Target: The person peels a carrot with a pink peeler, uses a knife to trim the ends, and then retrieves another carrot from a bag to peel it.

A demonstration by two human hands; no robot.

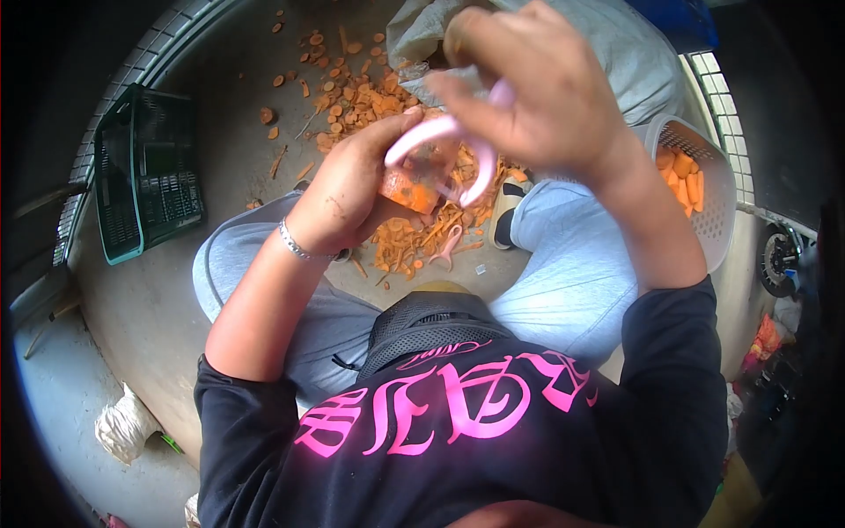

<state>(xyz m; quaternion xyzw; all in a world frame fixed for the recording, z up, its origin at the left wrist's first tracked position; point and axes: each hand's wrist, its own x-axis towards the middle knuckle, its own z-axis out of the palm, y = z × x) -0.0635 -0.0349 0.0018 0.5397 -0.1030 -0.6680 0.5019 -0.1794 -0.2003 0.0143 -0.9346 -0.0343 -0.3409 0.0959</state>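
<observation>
My left hand (350, 180), a metal bracelet at its wrist, is closed around a thick orange carrot (410, 193) with dark, rough patches, held up over the floor between my legs. In my right hand (547, 92), raised above and to the right, is the handle of a pink peeler (481, 163). The peeler's forked head overlaps the carrot in this view, and motion smears both the hand and the tool. Below them lies a heap of carrot peelings (400, 242), with a second, smaller pink peeler (447, 249) at its near edge.
A perforated pale basket (717, 189) holding peeled carrots (681, 179) stands by my right leg. To the left is a dark green crate (145, 176). Carrot slices (352, 101) litter the floor ahead, beside a large grey sack (638, 62).
</observation>
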